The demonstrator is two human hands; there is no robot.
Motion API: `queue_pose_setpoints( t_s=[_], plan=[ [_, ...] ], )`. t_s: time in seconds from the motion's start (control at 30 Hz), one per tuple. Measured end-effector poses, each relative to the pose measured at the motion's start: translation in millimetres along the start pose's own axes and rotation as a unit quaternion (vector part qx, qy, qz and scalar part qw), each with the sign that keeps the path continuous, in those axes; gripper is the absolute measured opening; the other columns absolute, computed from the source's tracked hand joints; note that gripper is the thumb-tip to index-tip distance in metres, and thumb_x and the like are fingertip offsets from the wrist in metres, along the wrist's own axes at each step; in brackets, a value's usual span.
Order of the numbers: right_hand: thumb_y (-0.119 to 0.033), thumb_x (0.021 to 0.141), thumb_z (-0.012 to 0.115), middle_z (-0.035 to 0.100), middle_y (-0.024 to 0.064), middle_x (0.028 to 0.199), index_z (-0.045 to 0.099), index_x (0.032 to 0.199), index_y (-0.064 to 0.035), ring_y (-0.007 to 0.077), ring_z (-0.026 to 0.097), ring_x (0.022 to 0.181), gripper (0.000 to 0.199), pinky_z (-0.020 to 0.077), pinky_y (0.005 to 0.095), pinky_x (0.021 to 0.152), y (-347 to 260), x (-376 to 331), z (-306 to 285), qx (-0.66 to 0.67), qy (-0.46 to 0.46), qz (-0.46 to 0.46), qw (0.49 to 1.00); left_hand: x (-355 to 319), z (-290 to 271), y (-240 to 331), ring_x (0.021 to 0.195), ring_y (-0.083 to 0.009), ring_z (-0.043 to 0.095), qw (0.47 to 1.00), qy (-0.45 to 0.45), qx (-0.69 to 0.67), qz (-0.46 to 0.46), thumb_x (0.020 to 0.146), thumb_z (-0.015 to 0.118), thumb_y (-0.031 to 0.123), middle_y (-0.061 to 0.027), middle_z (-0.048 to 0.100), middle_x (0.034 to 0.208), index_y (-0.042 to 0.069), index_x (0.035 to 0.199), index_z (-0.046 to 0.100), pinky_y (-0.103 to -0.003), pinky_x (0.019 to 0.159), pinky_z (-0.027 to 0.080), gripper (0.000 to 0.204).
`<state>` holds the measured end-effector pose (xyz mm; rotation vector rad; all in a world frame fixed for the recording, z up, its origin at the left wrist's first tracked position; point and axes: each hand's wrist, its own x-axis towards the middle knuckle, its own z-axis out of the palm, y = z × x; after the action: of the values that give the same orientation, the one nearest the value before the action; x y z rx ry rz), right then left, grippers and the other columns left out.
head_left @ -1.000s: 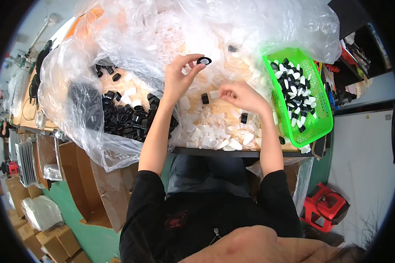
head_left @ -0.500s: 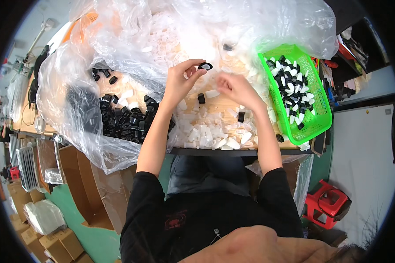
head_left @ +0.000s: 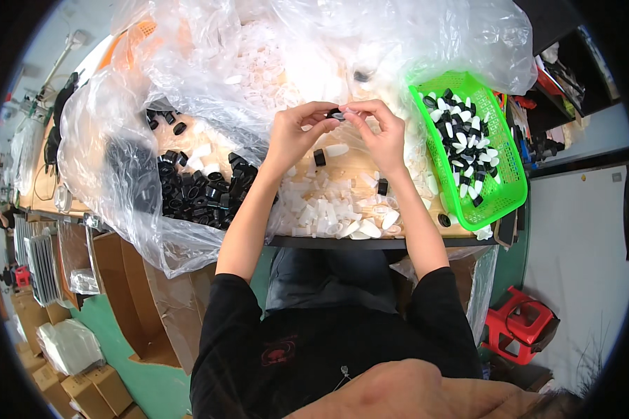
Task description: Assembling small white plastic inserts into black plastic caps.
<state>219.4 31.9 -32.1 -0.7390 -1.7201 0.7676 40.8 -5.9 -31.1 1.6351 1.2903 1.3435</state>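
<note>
**Black ring (head_left: 336,114) in a 2-sided pinch**

My left hand (head_left: 295,137) and right hand (head_left: 384,135), fingers closed on the black ring from either side, hold it above the surface (head_left: 349,166). An uneven pinch could flip it loose among the white pieces (head_left: 323,215) nearer me.

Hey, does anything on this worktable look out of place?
Slightly: one black piece lies near the table edge, just outside the green basket, well away from the black heap on the left.
</note>
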Motion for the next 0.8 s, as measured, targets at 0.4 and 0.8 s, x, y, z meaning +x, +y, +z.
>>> queue_pose_setpoints(
  t_s=[0.4, 0.8],
  plan=[
    [0.000, 0.080, 0.072, 0.072, 0.0077, 0.102, 0.070, 0.091, -0.0058, 0.0224, 0.065, 0.095, 0.012, 0.0493, 0.0312, 0.085, -5.0, 0.5, 2.3, -0.070, 0.004, -0.110, 0.991, -1.9, -1.2, 7.2, 0.055, -0.0032, 0.045, 0.999, 0.039, 0.033, 0.016, 0.081, 0.077, 0.007, 0.0033, 0.055, 0.059, 0.004, 0.105, 0.072, -0.020, 0.053, 0.038, 0.025],
    [-0.010, 0.086, 0.069, 0.064, 0.0082, 0.109, 0.071, 0.100, -0.0056, 0.0192, 0.062, 0.095, 0.014, 0.0504, 0.0299, 0.079, -1.3, -1.0, 1.2, -0.030, -0.026, -0.041, 0.998, -1.2, 3.6, 5.2, 0.085, -0.0094, 0.065, 0.998, 0.009, -0.069, 0.010, 0.085, 0.069, -0.001, -0.0054, 0.070, 0.094, 0.001, 0.107, 0.070, -0.023, 0.078, 0.053, 0.023]
  ],
)
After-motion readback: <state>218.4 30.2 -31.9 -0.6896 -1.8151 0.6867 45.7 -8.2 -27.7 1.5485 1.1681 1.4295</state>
